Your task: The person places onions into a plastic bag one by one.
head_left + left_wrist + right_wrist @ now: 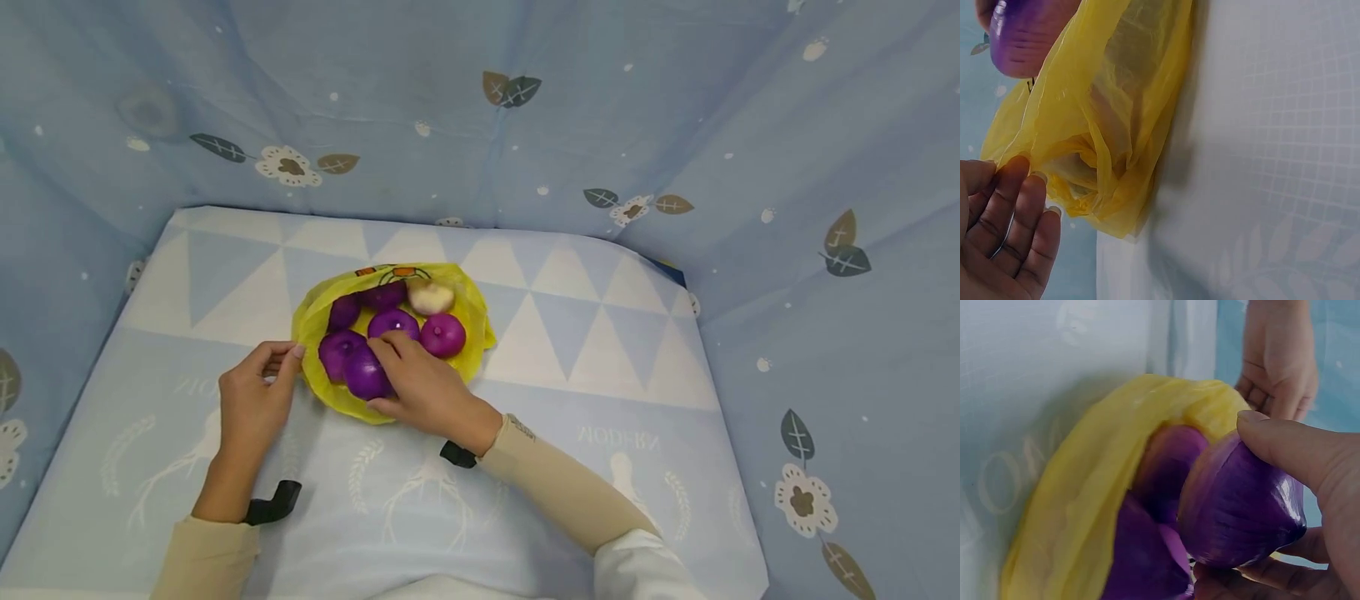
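Note:
A yellow plastic bag point(480, 308) lies on the table with its mouth open upward. Inside it sit several purple onions point(442, 335) and a whitish bulb point(430, 297) that looks like garlic. My left hand point(255, 400) pinches the bag's left rim between thumb and fingertips, as the left wrist view also shows on the yellow film point(1141, 119). With thumb and fingers around it, my right hand point(431, 387) grips one shiny purple onion point(1241, 500) at the near side of the bag's mouth, above the others. Its fingers are partly hidden behind that onion in the right wrist view.
A pale blue and white patterned cloth point(600, 333) covers the table. Blue curtains point(420, 100) with leaves and flowers hang behind and at both sides. Black straps point(273, 504) show at the wrists. A small dark blue thing point(670, 272) pokes out at the back right corner.

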`<state>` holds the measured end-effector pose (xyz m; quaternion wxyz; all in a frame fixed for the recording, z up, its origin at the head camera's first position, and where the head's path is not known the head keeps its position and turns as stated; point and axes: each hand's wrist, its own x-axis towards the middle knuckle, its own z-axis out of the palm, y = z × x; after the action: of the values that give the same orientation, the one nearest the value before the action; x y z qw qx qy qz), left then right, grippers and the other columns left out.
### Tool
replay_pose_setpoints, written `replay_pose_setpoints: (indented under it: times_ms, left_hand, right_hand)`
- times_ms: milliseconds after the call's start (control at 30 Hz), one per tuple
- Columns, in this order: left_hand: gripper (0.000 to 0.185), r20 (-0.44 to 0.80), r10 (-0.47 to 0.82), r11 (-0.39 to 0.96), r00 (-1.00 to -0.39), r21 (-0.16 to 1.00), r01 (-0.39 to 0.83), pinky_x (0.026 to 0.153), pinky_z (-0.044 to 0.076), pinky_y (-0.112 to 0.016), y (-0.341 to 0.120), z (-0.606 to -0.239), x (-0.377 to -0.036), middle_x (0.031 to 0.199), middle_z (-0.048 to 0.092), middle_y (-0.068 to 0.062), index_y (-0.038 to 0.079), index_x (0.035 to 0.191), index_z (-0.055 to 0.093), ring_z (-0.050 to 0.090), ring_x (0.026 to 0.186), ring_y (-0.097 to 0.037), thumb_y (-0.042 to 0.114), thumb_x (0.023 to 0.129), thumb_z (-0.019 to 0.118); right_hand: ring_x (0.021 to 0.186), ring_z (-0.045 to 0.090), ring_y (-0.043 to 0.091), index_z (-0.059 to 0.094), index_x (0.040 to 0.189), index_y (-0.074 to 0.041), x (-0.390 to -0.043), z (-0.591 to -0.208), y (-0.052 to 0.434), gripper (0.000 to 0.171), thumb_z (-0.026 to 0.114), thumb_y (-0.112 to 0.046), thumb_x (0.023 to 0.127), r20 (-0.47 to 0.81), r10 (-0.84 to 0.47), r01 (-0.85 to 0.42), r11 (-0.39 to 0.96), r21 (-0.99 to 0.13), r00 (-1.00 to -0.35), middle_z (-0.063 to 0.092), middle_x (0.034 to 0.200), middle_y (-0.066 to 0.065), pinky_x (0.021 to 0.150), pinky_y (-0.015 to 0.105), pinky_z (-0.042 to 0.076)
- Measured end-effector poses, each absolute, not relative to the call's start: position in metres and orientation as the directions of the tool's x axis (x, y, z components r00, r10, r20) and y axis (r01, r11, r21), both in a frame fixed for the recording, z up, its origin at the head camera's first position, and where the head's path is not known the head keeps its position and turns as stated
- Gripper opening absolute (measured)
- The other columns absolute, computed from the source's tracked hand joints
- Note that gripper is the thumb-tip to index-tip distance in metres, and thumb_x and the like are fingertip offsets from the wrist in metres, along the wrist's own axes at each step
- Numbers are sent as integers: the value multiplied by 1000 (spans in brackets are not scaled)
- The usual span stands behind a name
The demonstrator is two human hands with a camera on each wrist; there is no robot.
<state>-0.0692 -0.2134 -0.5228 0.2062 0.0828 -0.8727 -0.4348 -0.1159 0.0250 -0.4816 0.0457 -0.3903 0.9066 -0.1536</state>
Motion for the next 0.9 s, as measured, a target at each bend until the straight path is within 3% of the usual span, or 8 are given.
replay_pose_setpoints:
  times_ms: [233, 500, 900]
  left_hand:
    - [18, 276, -320, 595, -906, 803, 34, 69, 42, -9, -214, -522, -70, 93, 77, -12, 0, 107, 76, 55, 78, 6, 16, 101, 72]
    - [19, 247, -327, 580, -912, 814, 13, 69, 42, -8, -214, -519, -69, 93, 77, -12, 1, 108, 76, 57, 79, 3, 19, 102, 71]
    - [19, 249, -334, 587, -909, 810, 6, 68, 42, -9, -213, -519, -68, 91, 76, -12, 0, 108, 76, 56, 79, 6, 18, 102, 71]
  right_hand:
    - [123, 59, 22, 42, 156, -6, -117, -494, 18, 86, 80, -49, 92, 28, -737, -715, 646, -267, -676, 49, 144, 10, 97, 31, 55]
    - [117, 59, 22, 50, 149, -8, -114, -504, 14, 74, 78, -47, 93, 104, -775, -778, 600, -186, -623, 53, 137, 10, 92, 28, 55]
    - [112, 58, 26, 56, 145, -9, -110, -513, 15, 71, 82, -44, 90, 82, -807, -811, 583, -55, -585, 56, 133, 12, 100, 34, 50]
